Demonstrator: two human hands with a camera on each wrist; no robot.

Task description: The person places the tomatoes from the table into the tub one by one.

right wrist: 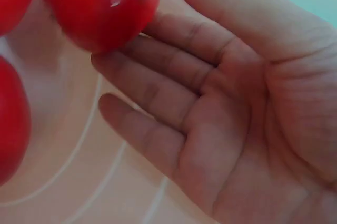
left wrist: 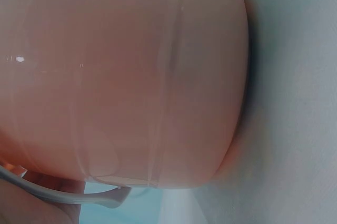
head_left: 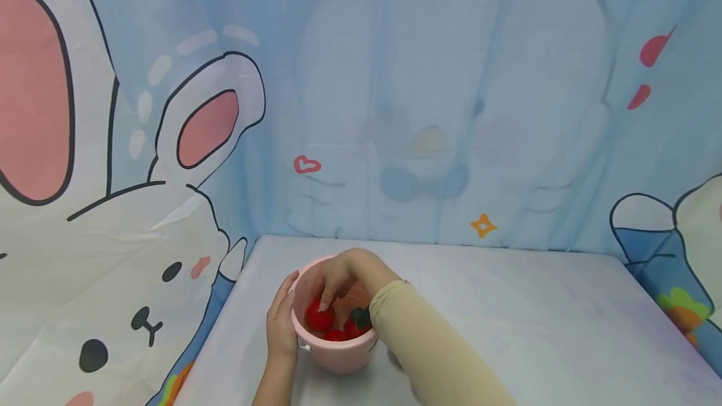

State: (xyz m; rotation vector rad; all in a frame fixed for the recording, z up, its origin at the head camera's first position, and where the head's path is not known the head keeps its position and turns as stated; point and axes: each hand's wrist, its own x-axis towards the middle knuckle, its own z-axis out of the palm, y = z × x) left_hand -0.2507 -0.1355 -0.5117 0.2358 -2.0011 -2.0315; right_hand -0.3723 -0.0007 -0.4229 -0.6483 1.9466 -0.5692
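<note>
A pink bucket (head_left: 341, 356) stands upright on the table, with several shiny red tomatoes inside. My left hand (head_left: 281, 324) rests along the bucket's left outer wall, its fingers fairly straight near the rim. In the left wrist view, the bucket's pale handle (left wrist: 68, 196) crosses in front of the fingers. Reaching over the rim, my right hand (head_left: 340, 274) pinches a tomato (right wrist: 102, 5) between thumb and fingertips, inside the bucket. Another tomato (right wrist: 10, 121) lies beside it. A red one with a dark green top (head_left: 361, 318) sits at the right, partly hidden by the sleeve.
The white table (head_left: 536, 324) extends to the right of the bucket. Behind it hangs a blue curtain (head_left: 350, 205) with cartoon prints, and a printed rabbit (head_left: 192, 224) covers the left side. A beige sleeve (head_left: 434, 343) covers my right forearm.
</note>
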